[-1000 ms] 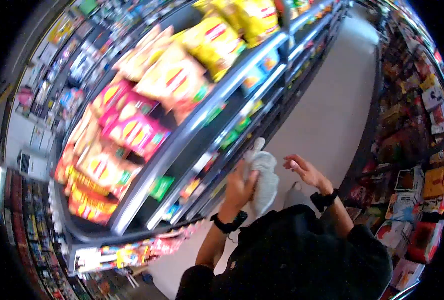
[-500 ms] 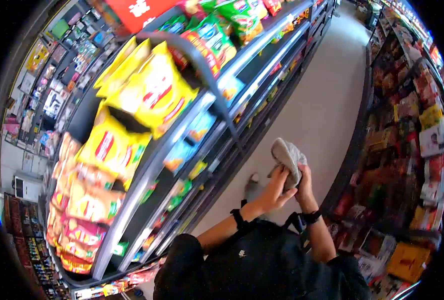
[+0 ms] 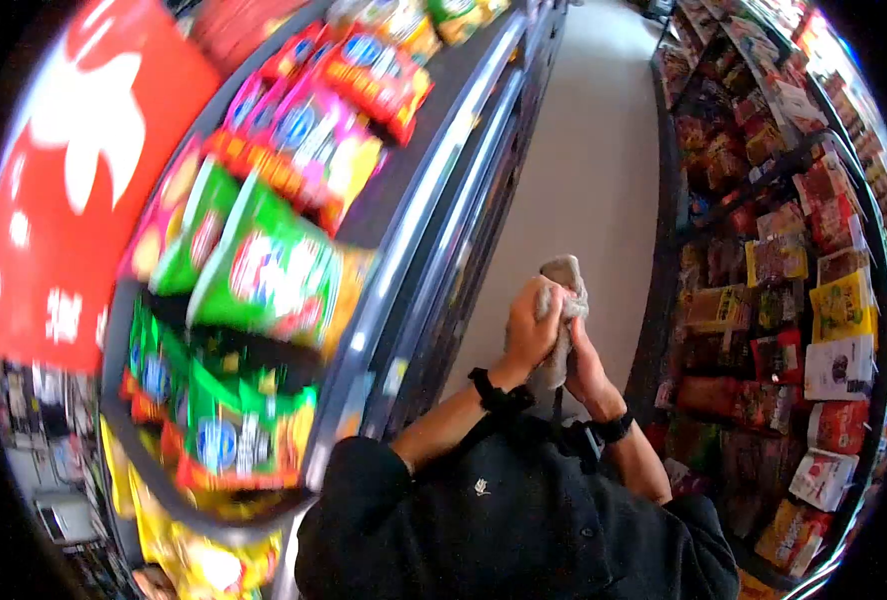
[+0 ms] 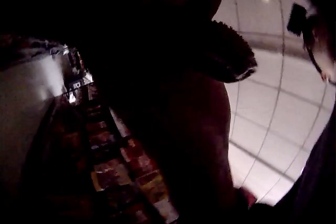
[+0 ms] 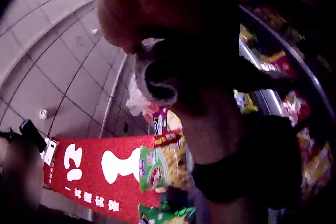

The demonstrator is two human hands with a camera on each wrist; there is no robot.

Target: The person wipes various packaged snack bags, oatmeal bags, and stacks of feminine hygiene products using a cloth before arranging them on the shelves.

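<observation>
A grey cloth [image 3: 561,268] is bunched between my two hands over the aisle floor, in front of my chest. My left hand [image 3: 532,328] curls its fingers round the upper part, and some cloth pokes out above the fist. On the other side, my right hand [image 3: 588,368] grips the cloth from slightly lower, with a tail of it hanging between the hands. The left wrist view is very dark and shows a fuzzy edge of the cloth [image 4: 239,53]. In the right wrist view, a rolled fold of the cloth [image 5: 152,79] shows beside the shadowed right hand [image 5: 184,35].
On the left, a rack [image 3: 419,215] carries bags of chips [image 3: 264,265], with a large red sign [image 3: 94,200] beyond it. Shelves of packaged food [image 3: 779,260] line the right side. Between them runs the pale aisle floor [image 3: 604,130].
The cloth went from the left hand alone, with the right hand free, to both hands, and is now bunched tighter. The view has shifted along the rack, bringing the red sign into sight.
</observation>
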